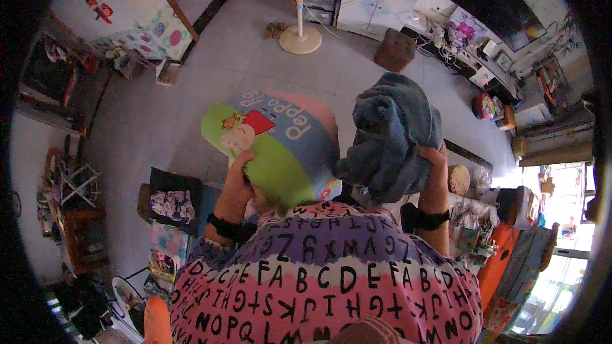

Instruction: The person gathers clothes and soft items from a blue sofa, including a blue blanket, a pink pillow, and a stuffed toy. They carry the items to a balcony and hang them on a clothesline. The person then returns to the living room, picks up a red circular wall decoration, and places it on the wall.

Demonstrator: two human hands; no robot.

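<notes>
In my left hand (240, 179) is a cushion (287, 153), green and blue with a cartoon pig and pale lettering printed on it. Its far edge is pinkish and blurred. My thumb lies over the printed face near the left side. A crumpled bundle of dark blue-grey fleecy cloth (394, 134) hangs in folds from my right hand (434, 162), whose fingers are partly hidden behind it. Both items are held up in front of my chest, side by side, close together at the cushion's right edge.
A standing fan (300, 40) is ahead on the tiled floor, with a brown stool (395, 50) to its right. A low TV cabinet (478, 67) runs along the right wall. At the left is a dark box (174, 191) holding patterned cloth. An orange surface (499, 258) lies at right.
</notes>
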